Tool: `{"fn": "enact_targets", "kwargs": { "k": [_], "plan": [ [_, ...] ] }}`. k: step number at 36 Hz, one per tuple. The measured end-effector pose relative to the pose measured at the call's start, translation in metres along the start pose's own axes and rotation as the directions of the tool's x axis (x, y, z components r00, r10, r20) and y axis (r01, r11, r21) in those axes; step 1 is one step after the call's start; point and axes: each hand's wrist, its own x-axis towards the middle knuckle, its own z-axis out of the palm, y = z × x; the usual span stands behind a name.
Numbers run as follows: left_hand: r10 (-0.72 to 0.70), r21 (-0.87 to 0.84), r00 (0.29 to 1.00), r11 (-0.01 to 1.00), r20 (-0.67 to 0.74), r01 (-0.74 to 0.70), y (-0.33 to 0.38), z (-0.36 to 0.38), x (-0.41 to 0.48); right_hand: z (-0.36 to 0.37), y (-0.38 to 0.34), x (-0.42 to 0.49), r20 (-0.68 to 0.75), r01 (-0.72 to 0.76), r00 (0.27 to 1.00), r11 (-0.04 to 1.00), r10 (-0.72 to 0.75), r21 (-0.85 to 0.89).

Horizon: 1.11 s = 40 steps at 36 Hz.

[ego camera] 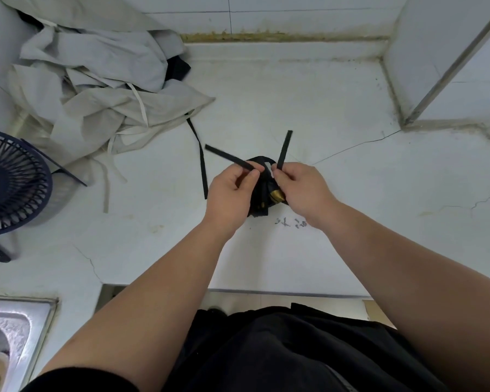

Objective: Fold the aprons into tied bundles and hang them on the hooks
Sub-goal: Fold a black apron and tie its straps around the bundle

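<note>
Both hands are working over the white bench: the left hand is pinching one black strap, the right hand the other strap, above the black apron bundle. Pale aprons are lying heaped at the far left.

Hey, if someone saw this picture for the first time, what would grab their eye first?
Dead centre, the left hand and right hand each pinch a black strap of a small black apron bundle on the white counter. Upper left sprawls a crumpled pile of pale aprons; a dark slatted basket sits at the left edge.
</note>
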Motion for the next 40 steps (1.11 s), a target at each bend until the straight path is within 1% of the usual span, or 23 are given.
{"fn": "enact_targets", "kwargs": {
  "k": [4,8,11,14,16,19,21,23,26,28,30,32,34,35,36,37,39,40],
  "plan": [
    [-0.010,0.012,0.999,1.000,0.041,0.010,0.004,-0.001,0.004,0.001,-0.003,0.000,-0.060,0.086,0.994,0.994,-0.090,-0.063],
    [-0.073,0.129,0.997,0.989,0.022,0.070,0.007,-0.003,0.012,0.002,-0.007,0.000,-0.125,0.142,0.980,0.985,-0.153,-0.093],
    [-0.098,0.194,0.995,0.977,0.019,0.092,0.011,-0.007,0.019,0.001,-0.005,-0.003,-0.091,0.236,0.964,0.960,-0.251,-0.152],
    [-0.103,0.236,0.992,0.968,0.074,0.083,0.017,-0.011,0.021,0.002,-0.006,-0.006,-0.039,0.367,0.923,0.904,-0.384,-0.219],
    [-0.099,0.266,0.988,0.962,0.121,0.064,0.017,-0.012,0.022,0.003,-0.005,-0.004,-0.020,0.420,0.899,0.874,-0.437,-0.243],
    [-0.077,0.298,0.978,0.954,0.195,0.016,0.016,-0.016,0.021,0.002,-0.003,0.001,0.050,0.402,0.914,0.883,-0.402,-0.242],
    [-0.064,0.304,0.974,0.953,0.217,-0.005,0.015,-0.018,0.020,0.001,-0.002,0.003,0.085,0.386,0.922,0.888,-0.377,-0.248],
    [-0.047,0.313,0.971,0.949,0.235,-0.030,0.012,-0.020,0.020,0.000,-0.004,0.002,0.093,0.370,0.929,0.901,-0.359,-0.226],
    [0.002,0.340,0.966,0.936,0.259,-0.093,0.011,-0.022,0.020,0.000,-0.006,0.000,0.096,0.305,0.952,0.938,-0.292,-0.166],
    [0.030,0.374,0.965,0.919,0.259,-0.129,0.010,-0.022,0.020,0.001,-0.008,0.000,0.101,0.266,0.962,0.953,-0.253,-0.142],
    [0.060,0.410,0.968,0.898,0.244,-0.159,0.008,-0.023,0.019,0.002,-0.011,0.001,0.086,0.196,0.978,0.977,-0.189,-0.082],
    [0.104,0.434,0.974,0.882,0.204,-0.185,0.007,-0.022,0.017,0.002,-0.016,0.003,0.041,0.112,0.993,0.993,-0.111,-0.023],
    [0.154,0.442,0.974,0.871,0.165,-0.213,0.006,-0.021,0.014,0.001,-0.019,0.004,-0.006,0.052,0.999,0.999,-0.052,-0.009],
    [0.171,0.450,0.973,0.864,0.157,-0.224,0.006,-0.020,0.013,0.002,-0.021,0.005,-0.016,0.056,0.998,0.998,-0.057,-0.034],
    [0.183,0.462,0.971,0.855,0.155,-0.235,0.007,-0.019,0.012,0.002,-0.021,0.005,-0.002,0.095,0.995,0.990,-0.095,-0.103],
    [0.191,0.475,0.969,0.846,0.157,-0.244,0.007,-0.019,0.012,0.002,-0.021,0.004,0.035,0.161,0.987,0.965,-0.157,-0.209],
    [0.207,0.489,0.966,0.833,0.156,-0.257,0.007,-0.019,0.011,0.002,-0.022,0.001,0.144,0.308,0.951,0.868,-0.273,-0.390],
    [0.215,0.493,0.965,0.830,0.153,-0.263,0.007,-0.020,0.012,0.001,-0.022,0.001,0.200,0.359,0.933,0.824,-0.300,-0.439]
  ]
}}
